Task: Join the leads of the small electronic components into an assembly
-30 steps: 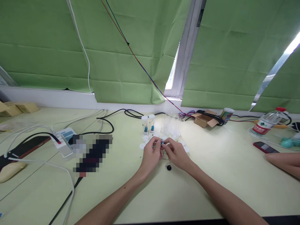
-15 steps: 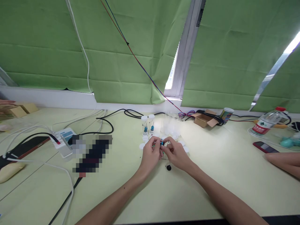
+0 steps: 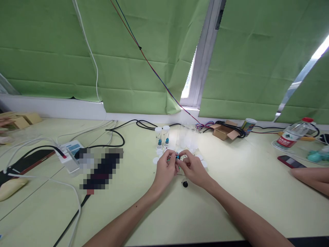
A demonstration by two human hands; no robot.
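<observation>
I judge the small blue part (image 3: 177, 157) light, rigid and easily dropped; best pinched at its ends. My left hand (image 3: 166, 170) and right hand (image 3: 193, 168) both pinch it between fingertips, just above the pale green table (image 3: 231, 192). It looks glossy, too tiny to identify. Beyond stand clear vials (image 3: 162, 136) holding blue pieces.

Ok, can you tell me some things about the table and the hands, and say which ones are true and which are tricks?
1. Both hands pinch one tiny blue part between them. True: left hand and right hand meet on it.
2. The water bottle has a green cap. False: it is red.
3. Two small vials stand upright behind the hands. True.
4. The cardboard box sits at the table's left. False: it sits right of the hands.
</observation>
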